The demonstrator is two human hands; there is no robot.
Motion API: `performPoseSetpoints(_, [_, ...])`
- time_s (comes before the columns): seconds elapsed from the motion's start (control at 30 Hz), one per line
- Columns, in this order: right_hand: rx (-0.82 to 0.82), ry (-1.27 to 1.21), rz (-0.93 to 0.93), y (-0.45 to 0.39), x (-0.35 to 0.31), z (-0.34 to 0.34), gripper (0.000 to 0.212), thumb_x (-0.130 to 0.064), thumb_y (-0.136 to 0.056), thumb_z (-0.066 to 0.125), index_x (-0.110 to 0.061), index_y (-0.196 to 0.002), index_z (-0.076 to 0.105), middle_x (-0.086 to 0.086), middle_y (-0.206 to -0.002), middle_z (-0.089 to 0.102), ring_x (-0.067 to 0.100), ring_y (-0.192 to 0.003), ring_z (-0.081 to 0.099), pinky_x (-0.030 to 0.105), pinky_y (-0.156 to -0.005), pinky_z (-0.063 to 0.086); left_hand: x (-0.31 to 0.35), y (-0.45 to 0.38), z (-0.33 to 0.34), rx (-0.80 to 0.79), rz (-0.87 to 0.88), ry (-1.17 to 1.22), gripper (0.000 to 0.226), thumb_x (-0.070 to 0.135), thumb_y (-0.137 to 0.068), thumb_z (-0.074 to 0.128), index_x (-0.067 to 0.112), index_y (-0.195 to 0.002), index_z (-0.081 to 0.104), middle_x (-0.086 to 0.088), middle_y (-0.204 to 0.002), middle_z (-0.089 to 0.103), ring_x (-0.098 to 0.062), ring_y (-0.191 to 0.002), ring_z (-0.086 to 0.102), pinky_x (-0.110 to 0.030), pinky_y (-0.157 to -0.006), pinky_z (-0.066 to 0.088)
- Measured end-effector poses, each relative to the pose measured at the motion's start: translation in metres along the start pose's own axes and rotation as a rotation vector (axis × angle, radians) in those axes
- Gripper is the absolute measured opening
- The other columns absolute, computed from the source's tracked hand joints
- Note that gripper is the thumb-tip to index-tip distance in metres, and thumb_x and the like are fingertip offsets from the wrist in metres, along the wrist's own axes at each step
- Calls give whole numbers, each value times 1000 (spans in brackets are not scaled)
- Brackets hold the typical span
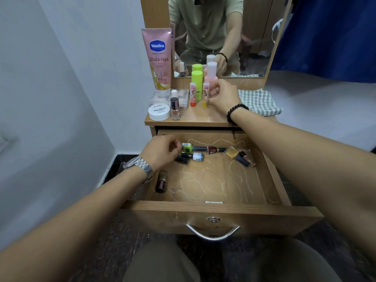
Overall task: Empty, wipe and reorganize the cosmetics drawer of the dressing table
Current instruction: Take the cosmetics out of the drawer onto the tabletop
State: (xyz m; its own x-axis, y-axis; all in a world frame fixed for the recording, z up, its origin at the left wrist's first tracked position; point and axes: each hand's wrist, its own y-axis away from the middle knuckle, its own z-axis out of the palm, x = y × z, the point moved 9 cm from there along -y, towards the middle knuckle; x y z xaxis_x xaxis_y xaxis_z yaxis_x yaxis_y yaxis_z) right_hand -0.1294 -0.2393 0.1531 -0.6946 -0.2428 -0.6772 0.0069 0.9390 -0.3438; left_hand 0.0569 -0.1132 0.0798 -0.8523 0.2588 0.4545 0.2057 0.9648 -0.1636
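The wooden drawer (219, 208) is pulled open below the dressing table top (203, 118). Several nail polish bottles lie at its back, among them a green one (187, 147), a dark red one (211, 149) and a yellow one (232, 152). My left hand (160, 152) reaches in at the back left, its fingers curled by the green bottle; whether it grips anything is hidden. On the table top my right hand (221, 94) holds a pink bottle (211, 78) standing upright beside a yellow-based lip balm (206, 94). A dark bottle (161, 181) lies at the drawer's left.
On the table top stand a pink Vaseline tube (159, 60), a white nail polish remover jar (159, 112), a clear nail polish bottle (175, 107), a lime green stick (197, 84) and an orange-based lip balm (192, 94). A checked cloth (258, 102) lies at the right. A mirror (223, 35) stands behind.
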Motion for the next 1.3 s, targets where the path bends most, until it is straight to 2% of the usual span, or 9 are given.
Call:
performPoseSetpoints(0.07, [35,-39,18,9,4,-12,42,-18,-75,77,-16,-113,59,-5,-96,64,8,-87,59,20,-75,47,-1,-6,5,-31,9,-63,7,16,-86,60,21,-89,65,7,-91,68,-9,-82,59,-22,-72,43])
performPoseSetpoints(0.27, [98,-195,78,72,24,-38,43,-6,-79,60,-16,-120,57,-4,-102,63,6,-90,58,0,-65,40,3,-8,24,-99,54,-296,16,16,-86,54,23,-95,65,0,-101,68,-21,-93,61,-31,-74,51])
performPoseSetpoints(0.53, [-63,-250,53,129,17,-21,36,-9,-85,61,-20,-119,59,-6,-107,63,10,-83,65,8,-68,48,18,-5,46,-219,173,-552,32,26,-87,57,29,-119,58,1,-121,57,-23,-109,54,-32,-78,48])
performPoseSetpoints(0.73, [-226,-167,-13,154,4,-5,36,-11,-85,61,-22,-118,59,-8,-106,62,8,-82,65,24,-79,54,31,-4,56,-244,247,-663,20,25,-90,52,29,-108,60,4,-121,57,-21,-110,55,-30,-78,40])
performPoseSetpoints(0.83, [-280,-116,-4,160,5,-2,32,-15,-84,62,-24,-115,60,-10,-106,63,6,-83,62,23,-77,52,31,-3,61,-263,264,-715,16,22,-91,48,28,-102,58,5,-118,58,-19,-110,54,-32,-81,42])
performPoseSetpoints(0.93, [-239,-128,45,166,10,-6,31,-16,-84,62,-25,-114,60,-11,-104,63,6,-84,60,19,-73,48,31,-1,65,-273,306,-781,19,22,-95,44,28,-106,57,5,-119,58,-18,-113,52,-32,-83,42])
performPoseSetpoints(1.0, [-222,-149,75,171,11,-4,31,-16,-84,62,-25,-113,61,-10,-103,63,8,-86,61,22,-77,50,35,-2,65,-247,357,-832,20,21,-96,42,25,-110,55,4,-120,59,-20,-113,53,-33,-84,43])
performPoseSetpoints(1.13, [-231,-175,95,179,9,4,32,-16,-82,60,-26,-112,61,-11,-102,63,10,-87,62,31,-81,55,45,-1,52,-181,365,-717,25,21,-95,43,20,-119,51,-3,-117,61,-25,-105,59,-34,-81,44])
performPoseSetpoints(1.3, [-215,-188,105,178,8,-3,32,-18,-85,61,-26,-115,61,-9,-108,63,8,-91,61,22,-77,50,64,1,10,-37,302,-383,16,30,-87,60,19,-97,55,0,-95,66,-24,-85,62,-36,-68,49])
